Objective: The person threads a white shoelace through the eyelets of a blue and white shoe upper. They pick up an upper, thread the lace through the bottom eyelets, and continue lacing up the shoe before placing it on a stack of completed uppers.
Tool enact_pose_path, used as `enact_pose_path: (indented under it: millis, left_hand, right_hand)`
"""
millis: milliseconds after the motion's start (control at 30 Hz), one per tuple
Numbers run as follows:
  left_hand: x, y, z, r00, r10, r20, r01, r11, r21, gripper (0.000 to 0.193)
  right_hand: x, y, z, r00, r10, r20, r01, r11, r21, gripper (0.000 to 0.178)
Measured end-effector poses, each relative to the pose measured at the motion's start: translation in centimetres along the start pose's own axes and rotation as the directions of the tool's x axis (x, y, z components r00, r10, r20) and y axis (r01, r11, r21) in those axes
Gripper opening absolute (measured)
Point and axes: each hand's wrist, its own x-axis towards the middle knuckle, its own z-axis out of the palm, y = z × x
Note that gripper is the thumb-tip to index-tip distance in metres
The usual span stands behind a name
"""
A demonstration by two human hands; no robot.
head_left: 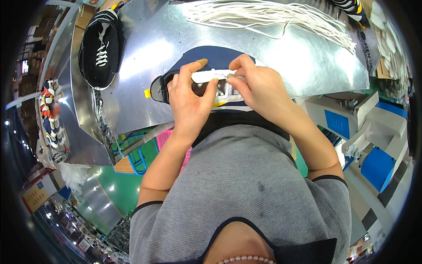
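Note:
A navy, white and yellow shoe upper [209, 56] lies on its side on the metal table in front of me, its dark heel collar toward the left. My left hand [190, 94] grips the white eyelet edge [203, 76], its thumb on the near side and fingers over the far side. On the right, my right hand [259, 87] is closed in a pinch close to the left thumb. A white shoelace [227, 91] loops beside the right fingertips and seems to run into them; the fingers partly hide its end.
A bundle of white laces [268, 17] spreads along the far side of the metal table [145, 66]. A black shoe with white lacing [100, 53] stands at the left edge. More colourful shoe parts [52, 112] are further left. A grey-and-blue machine [373, 132] stands to the right.

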Motion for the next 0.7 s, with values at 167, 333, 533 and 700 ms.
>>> enact_pose_path:
  millis: [167, 333, 533, 700]
  left_hand:
    - [-0.6, 0.6, -0.1, 0.998, -0.06, 0.034, 0.06, 0.998, -0.016, 0.041]
    - [-0.9, -0.2, 0.3, 0.997, -0.082, 0.017, 0.083, 0.991, -0.104, 0.04]
    - [0.2, 0.4, 0.3, 0.971, -0.223, 0.089, 0.238, 0.842, -0.484, 0.035]
    - [0.0, 0.4, 1.0, 0.988, -0.15, 0.02, 0.149, 0.937, -0.316, 0.032]
  right_hand:
    - [1.2, -1.0, -0.4, 0.995, -0.054, 0.089, 0.069, 0.98, -0.184, 0.027]
    - [2.7, -1.2, -0.1, 0.944, -0.278, 0.18, 0.318, 0.912, -0.258, 0.033]
    - [2.8, -1.1, -0.8, 0.948, -0.21, 0.239, 0.27, 0.928, -0.256, 0.045]
    - [4.0, -1.3, 2.7, 0.977, -0.102, 0.188, 0.167, 0.911, -0.376, 0.067]
